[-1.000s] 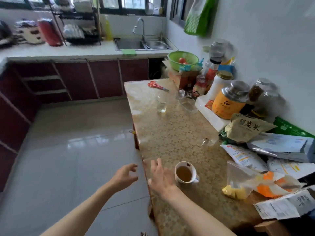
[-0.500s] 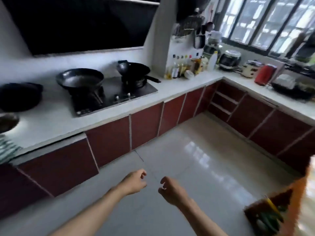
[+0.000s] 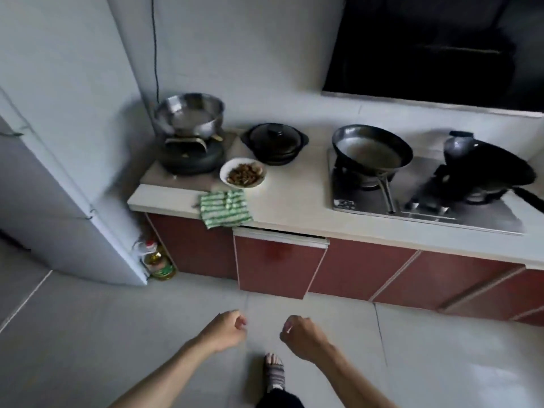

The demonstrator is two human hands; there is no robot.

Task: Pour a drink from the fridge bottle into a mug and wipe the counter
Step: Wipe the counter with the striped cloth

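Both hands empty, loosely curled; person faces worktop w/ cloth.
Left hand [image 3: 226, 329], right hand [image 3: 303, 337] hold nothing; striped cloth [image 3: 225, 209] overhangs worktop [image 3: 294, 198] front edge, prob soft/light, pinch the hanging corner.

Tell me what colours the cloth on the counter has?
Green and white stripes on the cloth, seen from the head camera.

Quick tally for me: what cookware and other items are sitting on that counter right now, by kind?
Pans on the stove: 2, frying pan and black wok
Black lidded pots: 1
Steel bowls: 1, on a black cooker
Plates of food: 1
Green striped cloths: 1, overhanging the counter edge
Total: 7
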